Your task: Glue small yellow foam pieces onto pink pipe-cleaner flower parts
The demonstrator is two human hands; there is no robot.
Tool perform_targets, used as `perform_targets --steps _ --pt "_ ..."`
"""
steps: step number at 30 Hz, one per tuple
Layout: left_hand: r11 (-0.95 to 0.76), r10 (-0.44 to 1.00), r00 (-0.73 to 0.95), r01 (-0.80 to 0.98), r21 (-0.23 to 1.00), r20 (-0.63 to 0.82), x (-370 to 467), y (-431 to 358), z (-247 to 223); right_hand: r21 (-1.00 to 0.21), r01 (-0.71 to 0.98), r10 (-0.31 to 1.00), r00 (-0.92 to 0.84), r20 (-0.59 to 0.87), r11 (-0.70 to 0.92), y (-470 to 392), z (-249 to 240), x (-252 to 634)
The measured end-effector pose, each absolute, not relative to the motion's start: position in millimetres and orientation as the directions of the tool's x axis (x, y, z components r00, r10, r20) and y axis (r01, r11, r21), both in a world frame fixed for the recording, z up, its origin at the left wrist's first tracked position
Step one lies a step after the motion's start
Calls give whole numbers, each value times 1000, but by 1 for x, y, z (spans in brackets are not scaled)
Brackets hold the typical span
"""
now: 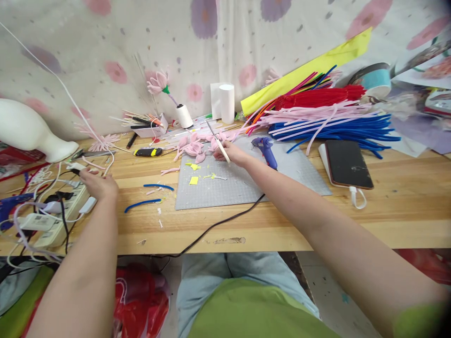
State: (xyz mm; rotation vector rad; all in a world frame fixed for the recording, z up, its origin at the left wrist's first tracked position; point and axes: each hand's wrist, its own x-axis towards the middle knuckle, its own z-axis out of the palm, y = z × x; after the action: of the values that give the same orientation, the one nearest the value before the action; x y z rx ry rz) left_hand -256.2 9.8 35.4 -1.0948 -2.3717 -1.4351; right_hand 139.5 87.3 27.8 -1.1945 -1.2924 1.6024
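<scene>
My right hand (230,154) is closed around white-handled scissors (221,149), seen edge-on with the metal blades pointing up and away. It is above the grey cutting mat (296,176), beside pink fuzzy petals (193,148). A blue glue gun (266,151) lies on the mat to its right. At the left, my left hand (98,183) is over the table with its fingers stretched out. Its fingertips are close to a small white and black item (74,168); whether they touch it I cannot tell. Just below is a white power strip (58,220) crowded with plugs.
Bundles of red (317,97) and blue pipe cleaners (338,130) lie at the back right, near a tablet (347,164) on a stand. A yellow-black utility knife (148,152) rests left of the mat. One black cord (211,227) crosses the front. A pink flower (158,83) stands behind.
</scene>
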Motion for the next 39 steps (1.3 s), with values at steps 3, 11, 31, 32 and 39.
perform_targets --steps 3,11,31,32,39 --pt "401 404 -743 668 627 533 -263 3 37 -977 -29 934 -300 -192 -210 89 25 139" --pt "-57 802 -389 706 706 453 -152 52 47 -995 -11 974 -206 -97 -102 90 29 141" --pt "-414 902 403 706 575 154 12 58 2 -855 513 997 -24 73 75 48 -6 193" --pt "-412 903 400 696 588 160 11 57 2 -838 538 995 -24 93 91 47 -7 193" --pt "-310 951 250 735 603 184 9 66 -5 -705 701 987 10 161 108 43 -7 191"
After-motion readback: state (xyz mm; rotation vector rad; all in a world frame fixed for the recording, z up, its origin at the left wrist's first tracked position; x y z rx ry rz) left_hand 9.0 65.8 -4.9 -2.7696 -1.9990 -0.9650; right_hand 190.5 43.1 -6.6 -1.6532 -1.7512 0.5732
